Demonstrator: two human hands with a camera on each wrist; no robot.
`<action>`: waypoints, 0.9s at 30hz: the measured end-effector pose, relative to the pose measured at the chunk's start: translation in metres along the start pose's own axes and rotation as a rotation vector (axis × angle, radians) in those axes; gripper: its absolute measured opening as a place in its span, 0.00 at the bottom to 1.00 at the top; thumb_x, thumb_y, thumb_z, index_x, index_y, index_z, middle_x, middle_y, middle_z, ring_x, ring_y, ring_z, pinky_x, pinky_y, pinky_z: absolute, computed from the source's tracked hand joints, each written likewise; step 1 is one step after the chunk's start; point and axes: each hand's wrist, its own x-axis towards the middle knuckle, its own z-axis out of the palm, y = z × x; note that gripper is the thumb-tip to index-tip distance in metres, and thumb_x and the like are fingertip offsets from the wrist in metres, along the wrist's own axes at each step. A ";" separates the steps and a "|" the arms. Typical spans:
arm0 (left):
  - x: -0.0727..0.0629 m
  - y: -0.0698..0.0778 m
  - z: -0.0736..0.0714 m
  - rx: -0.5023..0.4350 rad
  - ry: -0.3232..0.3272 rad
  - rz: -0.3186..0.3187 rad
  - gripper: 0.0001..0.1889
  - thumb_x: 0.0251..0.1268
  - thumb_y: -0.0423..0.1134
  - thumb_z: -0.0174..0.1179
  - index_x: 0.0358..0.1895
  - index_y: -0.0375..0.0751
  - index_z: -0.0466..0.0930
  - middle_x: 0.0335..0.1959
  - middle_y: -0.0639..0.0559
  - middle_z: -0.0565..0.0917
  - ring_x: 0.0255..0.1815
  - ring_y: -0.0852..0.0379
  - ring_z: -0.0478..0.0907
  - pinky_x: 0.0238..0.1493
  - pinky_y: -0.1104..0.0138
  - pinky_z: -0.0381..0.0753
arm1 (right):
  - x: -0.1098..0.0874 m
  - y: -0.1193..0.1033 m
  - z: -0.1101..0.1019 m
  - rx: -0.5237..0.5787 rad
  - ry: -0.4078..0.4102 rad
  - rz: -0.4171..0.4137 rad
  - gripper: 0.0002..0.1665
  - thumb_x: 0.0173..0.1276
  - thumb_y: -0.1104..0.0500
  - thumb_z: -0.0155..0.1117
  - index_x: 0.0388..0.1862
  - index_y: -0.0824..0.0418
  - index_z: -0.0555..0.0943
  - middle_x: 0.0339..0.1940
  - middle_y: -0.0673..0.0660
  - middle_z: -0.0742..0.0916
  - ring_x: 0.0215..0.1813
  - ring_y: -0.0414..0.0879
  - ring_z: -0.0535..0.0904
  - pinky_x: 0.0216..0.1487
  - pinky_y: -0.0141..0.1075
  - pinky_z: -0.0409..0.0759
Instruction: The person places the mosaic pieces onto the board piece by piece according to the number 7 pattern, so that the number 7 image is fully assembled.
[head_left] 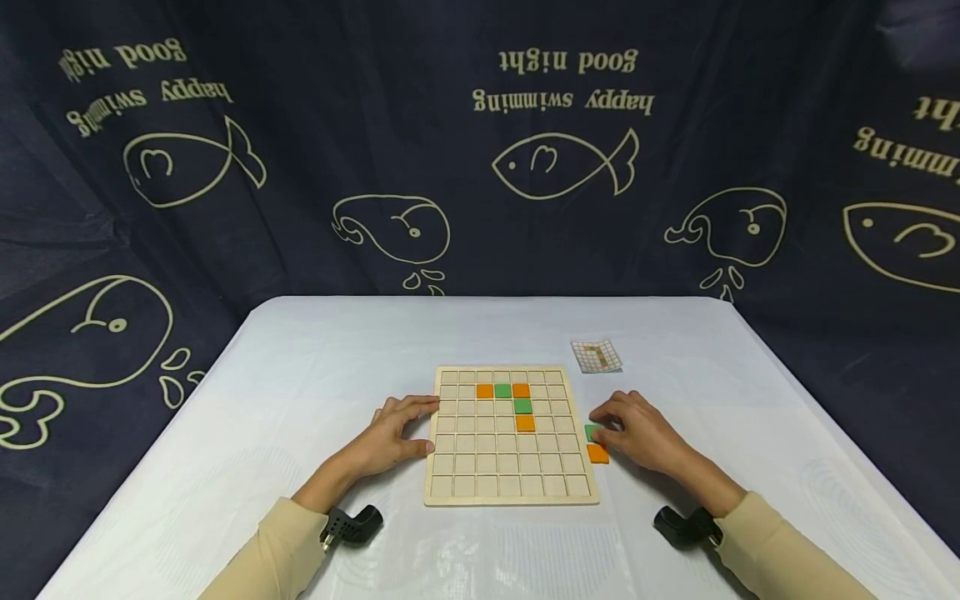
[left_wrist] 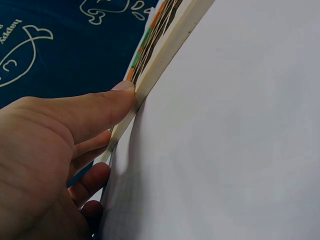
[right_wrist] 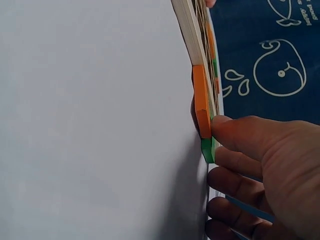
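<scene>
A wooden grid board (head_left: 474, 462) lies flat on the table, with orange and green square tiles set in several of its upper cells. At its left edge my left hand (head_left: 382, 437) rests, thumb and fingertips touching the rim; the left wrist view shows the thumb against the board's side (left_wrist: 155, 65). My right hand (head_left: 641, 433) is right of the board, thumb and index finger pinching a loose green tile (head_left: 590, 431) that is partly covered. Just nearer lies a loose orange tile (head_left: 597, 454), also seen as an orange tile (right_wrist: 200, 95) in the right wrist view.
A small patterned card (head_left: 597, 357) with a printed grid lies beyond the board's top right corner. The white tablecloth (head_left: 337, 333) surrounds everything, and a dark curtain (head_left: 420, 125) with fish and whale drawings hangs behind the table.
</scene>
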 end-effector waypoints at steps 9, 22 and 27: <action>0.000 0.000 0.000 0.018 0.000 -0.006 0.33 0.53 0.42 0.68 0.66 0.44 0.69 0.69 0.55 0.68 0.54 0.57 0.61 0.55 0.56 0.54 | 0.002 0.004 0.001 -0.001 0.000 0.016 0.12 0.57 0.55 0.71 0.40 0.56 0.85 0.35 0.47 0.81 0.40 0.41 0.69 0.42 0.38 0.70; 0.000 0.001 0.000 0.020 0.002 -0.003 0.33 0.53 0.42 0.67 0.65 0.45 0.70 0.69 0.55 0.68 0.54 0.57 0.61 0.55 0.56 0.53 | -0.002 0.008 -0.005 0.033 -0.018 0.009 0.13 0.56 0.55 0.71 0.41 0.56 0.85 0.36 0.46 0.82 0.39 0.40 0.69 0.41 0.35 0.69; 0.000 0.001 0.000 0.008 0.000 -0.004 0.33 0.54 0.42 0.67 0.65 0.45 0.70 0.69 0.55 0.68 0.55 0.57 0.60 0.57 0.52 0.52 | -0.004 0.011 -0.005 0.038 -0.023 -0.003 0.13 0.56 0.56 0.71 0.41 0.55 0.85 0.36 0.46 0.82 0.39 0.39 0.69 0.41 0.34 0.69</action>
